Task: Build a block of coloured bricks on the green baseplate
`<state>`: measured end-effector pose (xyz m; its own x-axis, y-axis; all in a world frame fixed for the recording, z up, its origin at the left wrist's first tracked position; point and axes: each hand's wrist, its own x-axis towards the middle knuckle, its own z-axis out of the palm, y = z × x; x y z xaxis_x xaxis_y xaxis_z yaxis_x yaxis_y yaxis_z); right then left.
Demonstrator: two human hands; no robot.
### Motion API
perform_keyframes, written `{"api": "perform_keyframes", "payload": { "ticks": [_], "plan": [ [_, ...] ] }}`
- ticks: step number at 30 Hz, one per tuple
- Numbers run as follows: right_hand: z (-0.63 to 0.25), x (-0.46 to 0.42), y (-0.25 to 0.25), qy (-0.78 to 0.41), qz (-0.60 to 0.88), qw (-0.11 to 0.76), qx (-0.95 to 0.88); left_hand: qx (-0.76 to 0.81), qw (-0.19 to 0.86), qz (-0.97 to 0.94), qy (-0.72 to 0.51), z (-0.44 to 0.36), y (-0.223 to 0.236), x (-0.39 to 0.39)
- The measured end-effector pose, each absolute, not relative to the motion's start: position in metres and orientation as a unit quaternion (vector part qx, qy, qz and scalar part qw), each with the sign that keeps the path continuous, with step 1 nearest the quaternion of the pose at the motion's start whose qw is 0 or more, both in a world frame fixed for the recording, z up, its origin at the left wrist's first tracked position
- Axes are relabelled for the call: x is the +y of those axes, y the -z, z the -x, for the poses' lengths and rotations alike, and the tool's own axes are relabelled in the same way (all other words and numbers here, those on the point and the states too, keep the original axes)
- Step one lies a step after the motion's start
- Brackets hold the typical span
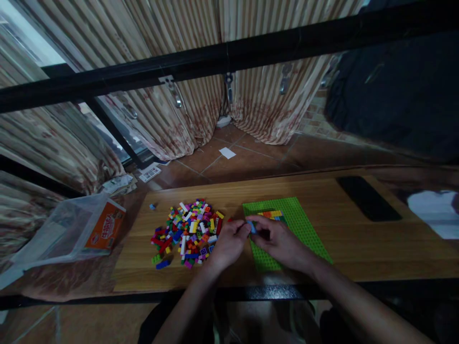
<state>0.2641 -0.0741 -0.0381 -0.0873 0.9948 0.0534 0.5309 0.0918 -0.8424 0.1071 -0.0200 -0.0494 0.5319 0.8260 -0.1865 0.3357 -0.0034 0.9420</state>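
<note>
A green studded baseplate (301, 224) lies on the wooden table (344, 239), with a few orange, yellow and red bricks (271, 214) fixed near its far edge. A heap of small coloured bricks (186, 231) lies to its left. My left hand (227, 246) and my right hand (278, 241) meet at the baseplate's left edge, fingers pinched together around a small blue brick (253, 228). The right hand rests over the baseplate.
A single blue brick (152, 206) lies apart at the table's far left. A clear plastic tub (68, 231) with an orange label sits left of the table. A dark phone (369, 198) lies at the far right. Curtains and tiled floor lie beyond.
</note>
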Motion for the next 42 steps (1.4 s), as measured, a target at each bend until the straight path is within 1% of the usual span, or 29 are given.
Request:
{"api": "perform_keyframes", "payload": {
  "ticks": [6, 15, 20, 22, 23, 27, 30, 32, 35, 42],
  "plan": [
    [-0.287, -0.072, 0.040, -0.376, 0.554, 0.348, -0.656, 0.426, 0.589, -0.661, -0.185, -0.108, 0.045, -0.023],
    [-0.274, -0.080, 0.045, -0.353, 0.572, 0.342, -0.657, 0.424, 0.583, -0.650, -0.239, -0.113, 0.047, -0.026],
    [-0.280, -0.079, 0.047, -0.385, 0.558, 0.342, -0.651, 0.391, 0.600, -0.658, -0.234, -0.112, 0.040, -0.030],
    [-0.286, -0.076, 0.050, -0.398, 0.567, 0.352, -0.629, 0.402, 0.560, -0.688, -0.228, -0.108, 0.038, -0.028],
    [-0.291, -0.074, 0.052, -0.399, 0.581, 0.357, -0.613, 0.418, 0.517, -0.713, -0.222, -0.106, 0.037, -0.026],
    [-0.314, -0.067, 0.054, -0.358, 0.641, 0.386, -0.559, 0.491, 0.290, -0.807, -0.153, -0.092, 0.034, -0.016],
    [-0.333, -0.065, 0.051, -0.315, 0.659, 0.374, -0.572, 0.511, 0.190, -0.834, -0.079, -0.084, 0.033, -0.009],
    [-0.345, -0.067, 0.049, -0.283, 0.681, 0.331, -0.589, 0.521, 0.153, -0.839, -0.031, -0.080, 0.032, -0.006],
    [-0.358, -0.069, 0.048, -0.238, 0.704, 0.284, -0.606, 0.531, 0.130, -0.837, 0.015, -0.075, 0.031, -0.003],
    [-0.376, -0.070, 0.057, -0.203, 0.715, 0.292, -0.602, 0.561, 0.109, -0.820, 0.030, -0.071, 0.032, -0.002]
  ]
}}
